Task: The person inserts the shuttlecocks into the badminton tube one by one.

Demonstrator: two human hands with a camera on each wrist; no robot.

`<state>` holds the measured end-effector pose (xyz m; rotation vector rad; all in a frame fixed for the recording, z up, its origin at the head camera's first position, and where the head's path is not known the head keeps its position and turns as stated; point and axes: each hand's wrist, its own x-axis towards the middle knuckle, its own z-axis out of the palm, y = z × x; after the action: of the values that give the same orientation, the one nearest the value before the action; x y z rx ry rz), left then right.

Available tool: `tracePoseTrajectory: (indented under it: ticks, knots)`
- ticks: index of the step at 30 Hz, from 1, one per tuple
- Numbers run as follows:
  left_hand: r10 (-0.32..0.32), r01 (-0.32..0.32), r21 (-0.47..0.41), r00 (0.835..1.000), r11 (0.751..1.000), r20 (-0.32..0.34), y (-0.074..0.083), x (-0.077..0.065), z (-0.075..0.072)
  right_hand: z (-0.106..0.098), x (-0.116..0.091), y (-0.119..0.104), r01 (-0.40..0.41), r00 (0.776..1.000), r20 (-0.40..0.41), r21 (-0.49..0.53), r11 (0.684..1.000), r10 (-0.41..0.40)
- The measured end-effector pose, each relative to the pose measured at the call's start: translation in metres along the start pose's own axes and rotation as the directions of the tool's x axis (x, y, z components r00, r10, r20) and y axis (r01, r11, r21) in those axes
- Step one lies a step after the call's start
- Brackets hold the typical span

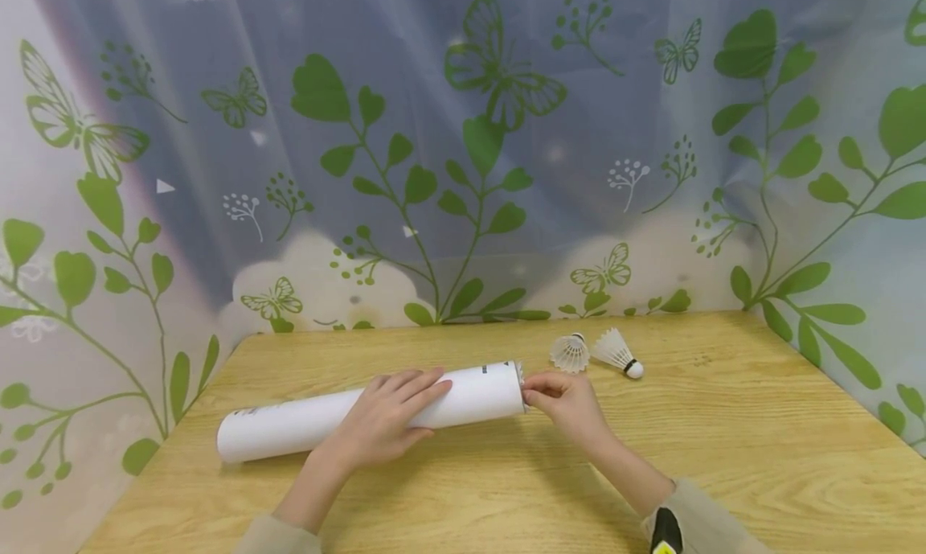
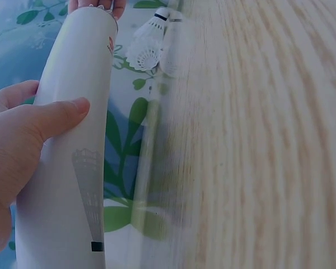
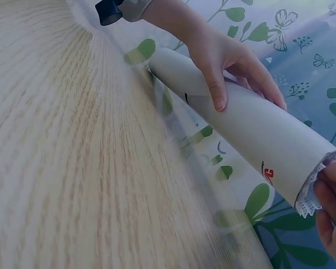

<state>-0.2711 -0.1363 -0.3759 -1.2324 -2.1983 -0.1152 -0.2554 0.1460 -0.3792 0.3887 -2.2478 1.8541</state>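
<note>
A long white shuttlecock tube [image 1: 463,397] lies slanted over the table, its right end raised. My left hand [image 1: 387,416] grips it around the middle, with the thumb [image 2: 73,109] on the near side and the fingers over the top. At the tube's right mouth, my right hand [image 1: 567,405] pinches a white shuttlecock whose lacy skirt edge [image 3: 309,203] sticks out a little. The rest of that shuttlecock is hidden inside the tube. A grey shuttlecock picture is printed on the tube's side.
Two loose white shuttlecocks lie behind the right hand: one with its open skirt [image 1: 570,353] facing forward, the other on its side [image 1: 618,353], cork to the right. The wooden table [image 1: 723,441] ends at a patterned curtain [image 1: 405,176].
</note>
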Motion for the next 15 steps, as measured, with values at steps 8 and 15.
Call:
tracePoseTrajectory:
  ticks: [8,15]
  knots:
    - [0.009,-0.009,0.008,1.000,1.000,-0.008,-0.0010,-0.0006,0.0019,-0.0012,0.0005,0.0026,0.089,0.996,0.011,-0.108,0.990,-0.088]
    - [0.013,-0.013,0.004,1.000,1.000,-0.019,-0.0014,-0.0005,0.0030,-0.0004,0.0005,0.0033,0.086,0.996,0.022,-0.077,0.993,-0.085]
